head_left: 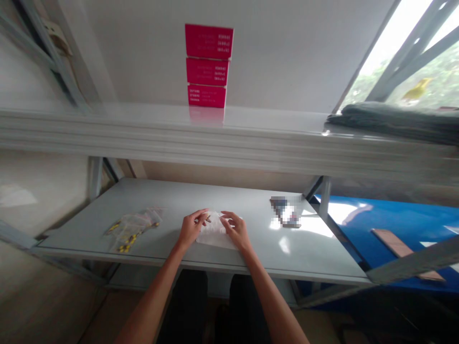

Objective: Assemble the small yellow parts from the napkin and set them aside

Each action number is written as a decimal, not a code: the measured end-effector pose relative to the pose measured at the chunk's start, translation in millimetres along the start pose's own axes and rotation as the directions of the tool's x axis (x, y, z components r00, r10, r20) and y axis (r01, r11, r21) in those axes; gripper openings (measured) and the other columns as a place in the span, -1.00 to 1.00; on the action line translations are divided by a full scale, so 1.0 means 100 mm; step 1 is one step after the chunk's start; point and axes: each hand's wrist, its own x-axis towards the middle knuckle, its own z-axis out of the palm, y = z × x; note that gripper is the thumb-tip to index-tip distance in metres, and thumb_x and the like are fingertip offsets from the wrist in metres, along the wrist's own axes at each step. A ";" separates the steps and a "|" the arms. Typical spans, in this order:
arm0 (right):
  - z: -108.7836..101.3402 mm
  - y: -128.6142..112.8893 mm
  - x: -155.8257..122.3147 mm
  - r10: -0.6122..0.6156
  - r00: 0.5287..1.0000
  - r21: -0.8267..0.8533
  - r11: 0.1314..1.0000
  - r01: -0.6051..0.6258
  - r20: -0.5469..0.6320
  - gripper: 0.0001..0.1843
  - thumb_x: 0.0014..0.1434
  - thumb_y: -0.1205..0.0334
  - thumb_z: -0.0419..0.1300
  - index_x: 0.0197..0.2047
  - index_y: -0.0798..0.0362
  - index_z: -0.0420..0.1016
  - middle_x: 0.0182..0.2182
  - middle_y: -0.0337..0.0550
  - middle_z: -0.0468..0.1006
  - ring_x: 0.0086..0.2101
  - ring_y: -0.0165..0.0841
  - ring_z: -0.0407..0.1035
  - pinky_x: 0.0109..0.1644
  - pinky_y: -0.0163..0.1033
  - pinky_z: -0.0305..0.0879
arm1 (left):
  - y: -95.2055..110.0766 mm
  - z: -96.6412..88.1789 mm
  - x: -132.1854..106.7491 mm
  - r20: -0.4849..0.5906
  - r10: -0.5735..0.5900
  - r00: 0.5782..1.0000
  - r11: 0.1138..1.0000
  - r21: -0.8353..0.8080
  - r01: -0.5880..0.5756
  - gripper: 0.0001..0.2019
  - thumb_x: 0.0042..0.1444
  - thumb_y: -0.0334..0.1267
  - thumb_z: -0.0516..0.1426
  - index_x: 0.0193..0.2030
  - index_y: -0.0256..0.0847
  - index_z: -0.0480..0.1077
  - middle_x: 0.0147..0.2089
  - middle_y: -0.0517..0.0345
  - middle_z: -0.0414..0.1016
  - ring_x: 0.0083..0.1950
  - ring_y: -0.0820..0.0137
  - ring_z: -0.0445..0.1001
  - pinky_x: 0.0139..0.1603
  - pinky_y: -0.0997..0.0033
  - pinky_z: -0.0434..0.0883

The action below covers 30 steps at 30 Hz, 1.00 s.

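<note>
My left hand and my right hand rest on a small white packet or bag lying on the lower grey shelf. My left hand's fingers are pinched around a small thin dark item at the packet's top edge; I cannot make out what it is. My right hand's fingers are curled onto the packet's right side, pressing or gripping it. Left of my hands lies a pile of clear plastic bags with small yellow pieces inside.
A dark object lies on the shelf to the right. Three pink boxes are stacked on the upper shelf, with a folded grey cloth at its right end. A blue surface with a wooden strip lies beyond the shelf frame.
</note>
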 end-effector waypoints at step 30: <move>0.02 0.11 -0.01 0.080 0.992 0.022 0.997 -0.078 -0.096 -0.74 0.09 0.06 0.30 -0.39 0.10 0.56 -0.51 -0.20 0.54 -0.59 -0.44 0.30 -0.47 -0.35 0.22 | -0.05 0.21 -0.01 0.066 -0.154 0.986 0.918 -0.360 0.167 -0.51 0.00 -0.04 0.35 0.02 -0.27 0.51 -0.09 -0.11 0.67 -0.01 0.14 0.62 0.06 0.22 0.49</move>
